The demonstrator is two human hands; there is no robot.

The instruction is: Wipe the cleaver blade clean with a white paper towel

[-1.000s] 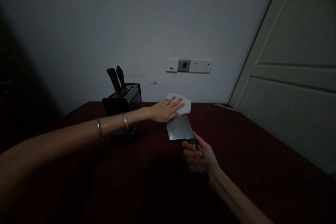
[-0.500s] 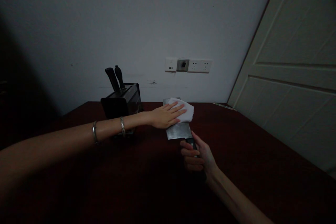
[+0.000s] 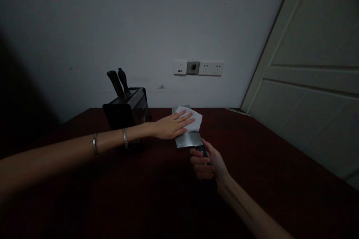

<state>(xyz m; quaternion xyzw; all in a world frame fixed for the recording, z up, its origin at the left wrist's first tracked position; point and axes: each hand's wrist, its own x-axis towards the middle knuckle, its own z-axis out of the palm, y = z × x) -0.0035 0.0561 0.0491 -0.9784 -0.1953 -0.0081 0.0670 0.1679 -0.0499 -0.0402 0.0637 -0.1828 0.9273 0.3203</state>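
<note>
My right hand [image 3: 209,164] is wrapped round the black handle of a cleaver [image 3: 186,140], whose wide metal blade points away from me. A white cloth or paper towel [image 3: 195,121] covers the middle of the blade. Lying flat on this white sheet, my left hand [image 3: 171,125] has its fingers stretched out and presses it against the blade. The far end of the blade shows beyond the sheet. Whether the blade touches the table beneath it, I cannot tell.
To the left stands a dark knife block [image 3: 126,106] with two black-handled tools in it, close behind my left forearm. The dark red table [image 3: 252,149] reaches back to the wall. Wall sockets [image 3: 210,68] are above it, and a pale panelled door [image 3: 303,82] is at the right.
The whole scene has shifted slightly left in view. My left hand and the white sheet have moved a little left on the blade; the right hand keeps its grip.
</note>
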